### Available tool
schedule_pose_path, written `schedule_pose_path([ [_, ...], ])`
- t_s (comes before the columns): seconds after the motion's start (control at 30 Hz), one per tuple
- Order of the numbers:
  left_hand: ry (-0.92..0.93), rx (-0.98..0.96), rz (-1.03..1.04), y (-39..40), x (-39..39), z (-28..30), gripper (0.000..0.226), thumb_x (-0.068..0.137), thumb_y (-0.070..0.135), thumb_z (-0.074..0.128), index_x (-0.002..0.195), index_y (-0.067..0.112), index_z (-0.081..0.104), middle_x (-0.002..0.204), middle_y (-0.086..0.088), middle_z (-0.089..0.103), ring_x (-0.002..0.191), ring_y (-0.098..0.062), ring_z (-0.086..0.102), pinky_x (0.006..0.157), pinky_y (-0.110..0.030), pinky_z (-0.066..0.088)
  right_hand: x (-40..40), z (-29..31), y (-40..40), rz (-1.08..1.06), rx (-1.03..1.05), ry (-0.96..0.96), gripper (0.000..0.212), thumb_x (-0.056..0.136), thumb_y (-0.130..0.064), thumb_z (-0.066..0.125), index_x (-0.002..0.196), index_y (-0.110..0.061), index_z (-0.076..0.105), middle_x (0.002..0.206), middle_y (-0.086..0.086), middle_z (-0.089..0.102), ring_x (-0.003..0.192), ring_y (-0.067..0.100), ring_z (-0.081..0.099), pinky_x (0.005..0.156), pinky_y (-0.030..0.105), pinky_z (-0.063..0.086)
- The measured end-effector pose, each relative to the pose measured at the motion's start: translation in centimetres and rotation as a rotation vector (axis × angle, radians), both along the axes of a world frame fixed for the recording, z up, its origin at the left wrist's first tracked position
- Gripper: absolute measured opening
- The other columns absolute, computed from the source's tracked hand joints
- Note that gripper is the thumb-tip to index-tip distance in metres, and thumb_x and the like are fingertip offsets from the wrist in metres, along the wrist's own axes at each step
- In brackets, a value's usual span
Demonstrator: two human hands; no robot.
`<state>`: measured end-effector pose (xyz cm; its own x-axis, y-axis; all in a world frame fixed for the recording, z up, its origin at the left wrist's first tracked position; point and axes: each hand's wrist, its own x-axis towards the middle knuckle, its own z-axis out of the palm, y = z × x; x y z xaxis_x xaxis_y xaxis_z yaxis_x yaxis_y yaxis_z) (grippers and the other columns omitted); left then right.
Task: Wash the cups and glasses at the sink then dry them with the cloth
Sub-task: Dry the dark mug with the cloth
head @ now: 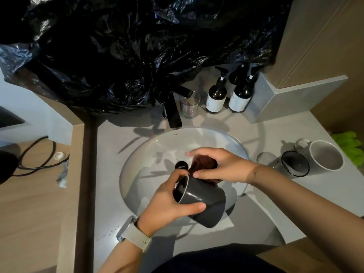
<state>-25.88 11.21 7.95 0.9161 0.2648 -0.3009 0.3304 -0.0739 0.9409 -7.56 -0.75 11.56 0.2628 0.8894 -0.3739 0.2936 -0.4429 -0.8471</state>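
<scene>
Over the white sink basin (149, 154) my left hand (167, 201) grips a dark grey mug (204, 201), tilted with its mouth toward the upper left. My right hand (220, 166) holds a brown cloth (202, 163) bunched against the mug's upper side. On the counter to the right stand a white mug (325, 156), a black-rimmed glass (295, 164) and a clear glass (266, 158). Another clear glass (189, 106) stands beside the black tap (173, 111).
A black plastic sheet (128, 46) hangs over the wall behind the sink. Two dark pump bottles (216, 95) stand at the back right. A green cloth (350, 144) lies at the far right. A black cable (39, 152) lies on the wooden surface to the left.
</scene>
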Motion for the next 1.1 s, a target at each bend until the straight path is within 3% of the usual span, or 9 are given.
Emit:
schedule_pose_path([
  [0.1,-0.003,0.097,-0.030,-0.6,-0.6,-0.8,0.073,0.057,0.051,0.089,0.118,0.038,0.052,0.105,0.005,0.067,0.098,-0.019,0.067,0.088,-0.048,0.053,0.5,-0.6,0.0,0.050,-0.134,0.165,0.019,0.086,-0.030,0.071,0.105,-0.029,0.068,0.099,-0.007,0.072,0.095,0.008,0.067,0.085,0.025,0.051],
  [0.23,0.004,0.166,-0.028,-0.4,-0.9,-1.2,0.071,0.058,0.051,0.087,0.117,0.036,0.051,0.101,0.010,0.066,0.094,-0.013,0.066,0.085,-0.044,0.054,1.7,-1.5,-0.8,-0.008,-0.134,0.224,0.019,0.088,-0.021,0.071,0.106,-0.019,0.068,0.098,0.001,0.070,0.087,0.006,0.065,0.076,0.019,0.051],
  [0.37,-0.029,-0.047,0.222,0.7,-1.0,-0.9,0.068,0.058,0.046,0.084,0.114,0.031,0.049,0.108,0.015,0.062,0.094,-0.004,0.065,0.079,-0.033,0.058,1.6,-3.3,-2.3,-0.378,-0.037,0.286,0.013,0.089,-0.009,0.066,0.102,-0.006,0.069,0.074,-0.006,0.066,0.061,0.001,0.059,0.055,0.013,0.042],
  [0.47,-0.070,-0.168,0.397,0.8,-0.5,-0.4,0.070,0.057,0.040,0.084,0.116,0.029,0.047,0.113,0.004,0.061,0.096,-0.002,0.066,0.077,-0.023,0.055,-1.9,-4.7,-2.1,-0.781,0.104,0.652,0.014,0.090,-0.022,0.061,0.089,-0.015,0.072,0.082,0.004,0.068,0.079,0.021,0.059,0.064,0.026,0.041],
  [0.53,-0.083,-0.209,0.455,0.5,-0.2,-0.5,0.071,0.056,0.042,0.083,0.117,0.031,0.048,0.113,0.004,0.065,0.102,-0.008,0.066,0.081,-0.025,0.055,-4.2,-4.2,-1.6,-0.883,0.224,0.740,0.017,0.085,-0.031,0.064,0.088,-0.016,0.072,0.087,0.007,0.067,0.081,0.022,0.059,0.067,0.029,0.042],
  [0.63,-0.066,-0.326,0.597,-0.7,0.3,-0.9,0.076,0.058,0.043,0.084,0.121,0.026,0.046,0.120,-0.003,0.064,0.108,-0.018,0.066,0.092,-0.040,0.056,-5.4,-3.3,-1.9,-0.768,0.477,0.401,0.030,0.075,-0.029,0.073,0.101,-0.015,0.068,0.094,0.000,0.071,0.089,0.018,0.066,0.080,0.031,0.053],
  [0.73,-0.041,-0.638,0.700,-1.8,0.7,-0.7,0.070,0.072,0.034,0.077,0.131,0.012,0.046,0.125,-0.015,0.064,0.106,-0.029,0.069,0.085,-0.047,0.058,-5.4,-3.3,-1.7,-0.535,0.464,0.120,0.049,0.068,-0.022,0.084,0.113,-0.026,0.064,0.106,-0.005,0.069,0.100,0.018,0.065,0.091,0.032,0.053],
  [0.9,0.048,-0.853,0.555,-2.5,0.6,-0.2,0.071,0.079,0.043,0.072,0.137,0.012,0.046,0.130,-0.018,0.062,0.111,-0.034,0.066,0.080,-0.036,0.058,-2.4,-1.4,-0.4,-0.374,0.189,0.323,0.036,0.056,-0.032,0.086,0.087,-0.027,0.068,0.081,-0.003,0.068,0.080,0.019,0.068,0.077,0.055,0.054],
  [1.1,0.107,-0.629,0.399,0.6,0.9,0.8,0.065,0.080,0.060,0.065,0.127,0.015,0.054,0.121,-0.013,0.067,0.104,-0.030,0.068,0.084,-0.043,0.057,-1.1,-0.5,0.2,-0.441,0.087,0.597,0.051,0.053,-0.011,0.080,0.100,-0.017,0.060,0.069,-0.005,0.067,0.065,0.015,0.065,0.059,0.041,0.054],
])
